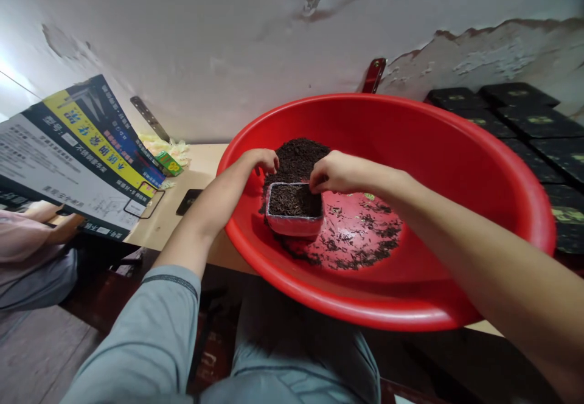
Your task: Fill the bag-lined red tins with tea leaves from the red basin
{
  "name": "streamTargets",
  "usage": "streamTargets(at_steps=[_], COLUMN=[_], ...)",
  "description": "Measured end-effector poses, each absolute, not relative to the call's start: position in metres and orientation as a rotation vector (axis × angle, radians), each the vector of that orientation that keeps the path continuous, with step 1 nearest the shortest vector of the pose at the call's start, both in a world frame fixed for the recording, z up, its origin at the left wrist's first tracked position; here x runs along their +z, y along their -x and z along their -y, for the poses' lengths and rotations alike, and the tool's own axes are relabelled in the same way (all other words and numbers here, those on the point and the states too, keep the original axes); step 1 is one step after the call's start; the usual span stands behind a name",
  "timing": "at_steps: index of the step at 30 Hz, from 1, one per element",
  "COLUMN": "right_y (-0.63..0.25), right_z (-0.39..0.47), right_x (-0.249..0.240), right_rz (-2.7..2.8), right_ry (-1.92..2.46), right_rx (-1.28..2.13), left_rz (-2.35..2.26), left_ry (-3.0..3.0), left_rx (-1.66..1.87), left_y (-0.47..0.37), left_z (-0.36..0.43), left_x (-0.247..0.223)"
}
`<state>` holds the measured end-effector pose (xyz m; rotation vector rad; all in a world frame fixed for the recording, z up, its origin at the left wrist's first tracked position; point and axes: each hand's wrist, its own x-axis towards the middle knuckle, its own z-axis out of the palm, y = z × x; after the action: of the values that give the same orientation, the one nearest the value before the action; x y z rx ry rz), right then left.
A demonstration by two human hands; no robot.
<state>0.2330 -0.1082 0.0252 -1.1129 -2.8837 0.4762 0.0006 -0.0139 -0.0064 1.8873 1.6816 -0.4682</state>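
Note:
A large red basin (456, 288) holds a heap of dark loose leaf-like bits (298, 154), with more scattered over its bottom. In it stands a small rectangular container (294, 226) filled with the same dark material. My left hand (267, 159) is beyond the container's left corner, over the edge of the heap, fingers curled; what they hold, if anything, is hidden. At the container's right far corner is my right hand (326, 173), its fingers pinched together at the rim; whatever is between them cannot be made out.
Stacked black packages (524, 121) stand right of the basin. To the left are a printed cardboard sheet (86, 154), a green box (168, 163) and a black flat object (188, 201) on the table (201, 163). Another person's hand (64, 227) shows at far left.

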Motion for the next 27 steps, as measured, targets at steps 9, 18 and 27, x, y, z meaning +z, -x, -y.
streamTargets(at_steps=[9, 18, 27], right_y=[-0.225, -0.199, -0.212], right_z=[0.12, 0.145, 0.128], right_x=[0.027, 0.009, 0.011], right_rz=[3.016, 2.925, 2.886], right_ry=[0.949, 0.572, 0.572], right_rx=[0.208, 0.172, 0.314], left_rz=[-1.598, -1.555, -1.502], left_ry=[-2.021, -1.98, -1.986], left_rx=[-0.321, -0.436, -0.448], left_y=[-0.001, -0.001, 0.001], left_z=[0.013, 0.01, 0.007], left_x=[0.001, -0.009, -0.012])
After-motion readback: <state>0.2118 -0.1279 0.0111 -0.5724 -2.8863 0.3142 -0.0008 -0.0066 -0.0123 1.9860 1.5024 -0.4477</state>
